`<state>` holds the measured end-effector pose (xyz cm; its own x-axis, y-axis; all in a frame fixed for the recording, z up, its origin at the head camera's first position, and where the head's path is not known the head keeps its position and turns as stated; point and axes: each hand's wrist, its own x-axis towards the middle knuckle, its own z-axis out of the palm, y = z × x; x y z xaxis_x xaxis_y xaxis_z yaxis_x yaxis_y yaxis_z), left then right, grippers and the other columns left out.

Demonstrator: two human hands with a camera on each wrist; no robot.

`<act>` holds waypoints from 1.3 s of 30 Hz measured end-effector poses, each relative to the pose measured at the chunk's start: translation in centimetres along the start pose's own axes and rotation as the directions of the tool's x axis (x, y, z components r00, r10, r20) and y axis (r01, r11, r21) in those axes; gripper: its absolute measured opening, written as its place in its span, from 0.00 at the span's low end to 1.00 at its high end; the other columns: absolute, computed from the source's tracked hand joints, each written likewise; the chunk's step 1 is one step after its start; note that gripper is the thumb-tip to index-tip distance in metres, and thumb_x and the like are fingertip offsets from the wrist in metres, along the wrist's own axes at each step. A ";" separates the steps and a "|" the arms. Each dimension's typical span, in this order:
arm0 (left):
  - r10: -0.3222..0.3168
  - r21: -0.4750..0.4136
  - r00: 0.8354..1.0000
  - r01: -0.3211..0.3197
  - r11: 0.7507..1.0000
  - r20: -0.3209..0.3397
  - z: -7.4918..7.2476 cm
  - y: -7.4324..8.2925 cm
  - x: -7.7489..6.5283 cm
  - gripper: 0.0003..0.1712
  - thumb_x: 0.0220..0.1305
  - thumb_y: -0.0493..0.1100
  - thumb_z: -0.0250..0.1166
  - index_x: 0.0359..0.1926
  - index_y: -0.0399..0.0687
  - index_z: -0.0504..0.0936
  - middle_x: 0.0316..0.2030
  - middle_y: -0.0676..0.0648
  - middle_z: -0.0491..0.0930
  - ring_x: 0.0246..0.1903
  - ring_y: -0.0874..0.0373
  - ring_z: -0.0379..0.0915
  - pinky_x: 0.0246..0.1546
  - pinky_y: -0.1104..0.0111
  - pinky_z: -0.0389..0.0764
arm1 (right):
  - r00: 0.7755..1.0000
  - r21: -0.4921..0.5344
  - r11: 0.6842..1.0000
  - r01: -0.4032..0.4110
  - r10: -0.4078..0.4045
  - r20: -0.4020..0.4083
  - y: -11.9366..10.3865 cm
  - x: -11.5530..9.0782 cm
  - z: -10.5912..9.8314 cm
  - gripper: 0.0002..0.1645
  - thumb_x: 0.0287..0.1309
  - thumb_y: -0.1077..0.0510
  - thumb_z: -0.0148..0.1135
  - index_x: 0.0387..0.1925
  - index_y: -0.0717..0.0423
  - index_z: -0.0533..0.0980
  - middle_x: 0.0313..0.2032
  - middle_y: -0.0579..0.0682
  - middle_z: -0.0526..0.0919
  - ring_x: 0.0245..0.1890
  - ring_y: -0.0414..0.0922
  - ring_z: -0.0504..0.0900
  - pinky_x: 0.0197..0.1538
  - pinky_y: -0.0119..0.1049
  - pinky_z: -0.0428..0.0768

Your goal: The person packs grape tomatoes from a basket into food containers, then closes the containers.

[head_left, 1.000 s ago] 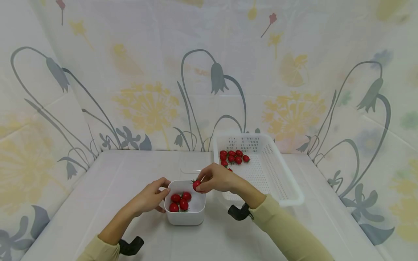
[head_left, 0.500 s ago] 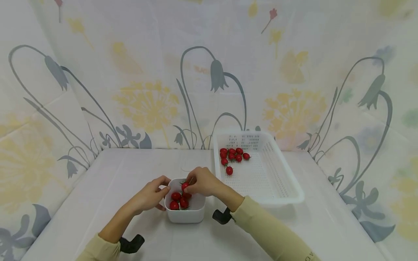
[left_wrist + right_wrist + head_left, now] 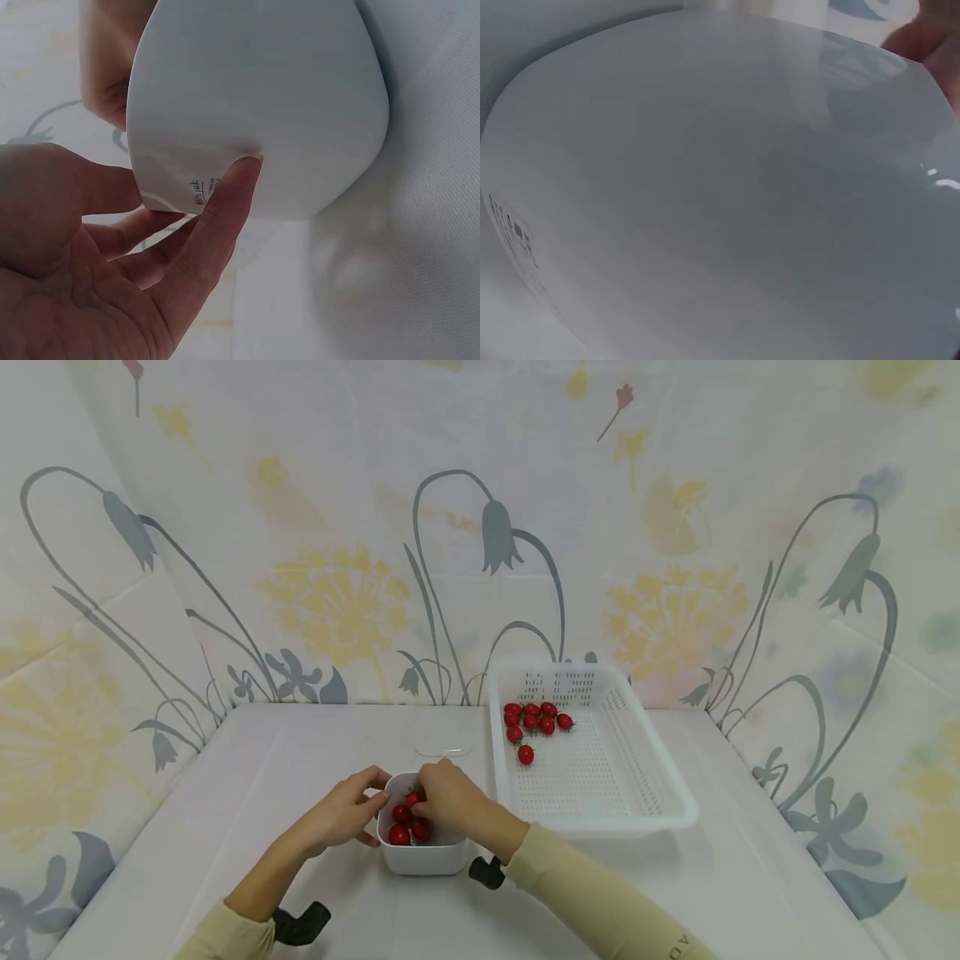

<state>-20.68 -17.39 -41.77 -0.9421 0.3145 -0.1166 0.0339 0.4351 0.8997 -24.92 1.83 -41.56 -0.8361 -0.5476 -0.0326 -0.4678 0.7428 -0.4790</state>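
Observation:
A small white container (image 3: 426,860) stands on the table with several red cherry tomatoes (image 3: 399,834) inside. My left hand (image 3: 347,810) holds it at its left side, thumb by the rim and fingers along the outer wall (image 3: 300,112). Reaching over the right rim, my right hand (image 3: 453,802) has its fingers down inside the container. They pinch a cherry tomato (image 3: 412,798) near the back wall, partly hidden by the hand. In the right wrist view the container's outer wall (image 3: 705,187) fills most of the picture, and the right fingers are hidden.
To the right stands a larger white perforated basket (image 3: 663,760). Several cherry tomatoes (image 3: 531,722) lie in its back left part, and a single tomato (image 3: 526,755) sits nearer the front. A clear flat piece, perhaps a lid (image 3: 442,750), lies behind the container.
My right hand has carried a cherry tomato leftward from the container's right rim and lowered it inside. The left hand and container have stayed in place.

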 end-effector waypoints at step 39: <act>-0.001 0.002 1.000 0.001 1.000 0.004 0.0 -0.1 0.1 0.15 0.77 0.35 0.55 0.59 0.35 0.72 0.58 0.34 0.74 0.41 0.48 0.78 0.29 0.55 0.90 | 0.997 0.106 0.993 0.052 -0.058 0.060 3.3 -5.1 -9.0 0.16 0.62 0.55 0.71 0.47 0.60 0.84 0.45 0.52 0.88 0.42 0.46 0.86 0.41 0.36 0.87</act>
<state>-20.80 -17.39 -41.93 -0.9407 0.3177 -0.1192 0.0339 0.4375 0.8986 -24.81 10.53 -35.11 -0.7887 -0.6121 -0.0571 -0.4775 0.6686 -0.5701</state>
